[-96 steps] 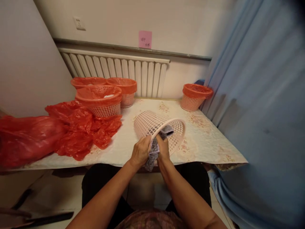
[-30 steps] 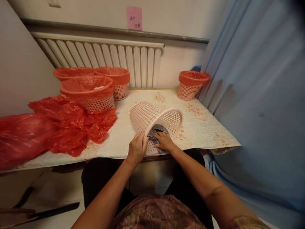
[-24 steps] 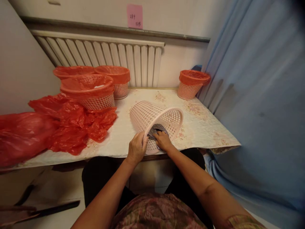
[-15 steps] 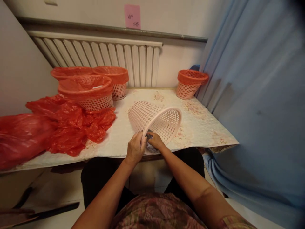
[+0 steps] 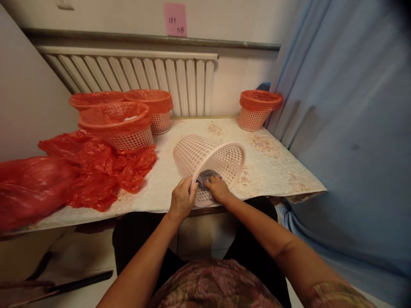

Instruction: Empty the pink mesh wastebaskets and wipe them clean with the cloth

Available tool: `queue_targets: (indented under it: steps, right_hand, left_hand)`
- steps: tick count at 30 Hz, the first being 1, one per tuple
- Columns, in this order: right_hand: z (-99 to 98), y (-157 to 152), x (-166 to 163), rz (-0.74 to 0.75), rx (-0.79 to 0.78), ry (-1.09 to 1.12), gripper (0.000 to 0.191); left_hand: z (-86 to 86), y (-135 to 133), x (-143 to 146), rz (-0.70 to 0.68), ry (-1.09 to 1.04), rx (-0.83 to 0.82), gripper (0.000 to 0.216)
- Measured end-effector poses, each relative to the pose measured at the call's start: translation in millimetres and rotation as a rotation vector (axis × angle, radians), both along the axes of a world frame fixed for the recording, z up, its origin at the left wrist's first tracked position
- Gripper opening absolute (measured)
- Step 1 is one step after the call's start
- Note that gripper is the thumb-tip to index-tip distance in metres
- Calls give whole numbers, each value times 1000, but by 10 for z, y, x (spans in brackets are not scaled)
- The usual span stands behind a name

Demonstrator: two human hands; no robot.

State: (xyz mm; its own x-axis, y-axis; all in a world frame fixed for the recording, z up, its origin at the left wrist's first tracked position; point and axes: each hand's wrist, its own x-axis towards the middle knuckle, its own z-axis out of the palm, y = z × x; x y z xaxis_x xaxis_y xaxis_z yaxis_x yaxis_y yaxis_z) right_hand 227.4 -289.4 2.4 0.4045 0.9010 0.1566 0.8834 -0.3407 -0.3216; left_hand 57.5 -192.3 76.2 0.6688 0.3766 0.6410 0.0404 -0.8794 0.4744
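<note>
A pale pink perforated plastic wastebasket [image 5: 195, 149] lies on its side on the table, its mouth turned toward me and to the right. My left hand [image 5: 183, 199] grips the rim at its near left side, thumb on the inner face. At the mouth, my right hand [image 5: 218, 188] is closed on a crumpled dark grey cloth [image 5: 207, 176], which lies against the inside wall near the rim. Part of the cloth is hidden under the fingers.
Several wastebaskets lined with red bags stand at the back left, including a front one [image 5: 130, 139]; another lined wastebasket [image 5: 255, 117] stands back right. Loose red plastic bags [image 5: 96, 167] are heaped at left. A blue curtain [image 5: 346, 128] hangs along the table's [image 5: 272, 171] right side.
My right hand has shifted slightly right with the cloth, and more of the cloth shows inside the mouth. My left hand keeps its hold on the rim.
</note>
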Motion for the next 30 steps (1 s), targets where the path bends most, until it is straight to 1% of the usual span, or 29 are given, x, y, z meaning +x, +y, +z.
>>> queue_targets:
  steps: [3, 5, 7, 9, 12, 15, 18, 20, 22, 25, 28, 30]
  right_hand:
    - [8, -84, 208, -61, -88, -93, 34]
    - [8, -86, 238, -111, -133, -151, 37]
    - [-16, -70, 210, -159, -125, -172, 39]
    - [-57, -55, 169, -200, -85, -172, 38]
    - [-109, -48, 144, -232, -35, -156, 38]
    - [-121, -49, 149, -241, -27, -143, 40]
    - [-119, -45, 149, -247, -43, -136, 40]
    - [-127, -43, 148, -253, -38, -128, 41]
    - [-141, -43, 149, -258, -19, -120, 42]
    - [-156, -47, 157, -259, 7, -108, 43]
    - [-149, -53, 164, -253, 10, -105, 43]
    - [-137, -55, 165, -260, 9, -98, 43]
  left_hand:
    - [15, -2, 54, -20, -1, -33, 21]
    - [-1, -16, 81, -12, -31, -59, 21]
    - [-62, -51, 80, 16, -68, -78, 23]
    - [-185, -105, 51, 52, -105, -107, 30]
    - [-470, -209, -1, 116, -129, -230, 47]
    - [-754, -299, 4, 130, -27, -380, 43]
    - [-918, -350, 71, 144, 15, -550, 37]
    - [-963, -368, 118, 149, -23, -677, 35]
    - [-985, -382, 150, 127, -17, -761, 31]
    - [-1014, -398, 173, 89, 76, -780, 25]
    - [-1029, -400, 198, 44, 147, -784, 27]
    - [-1009, -392, 213, 23, 176, -776, 27]
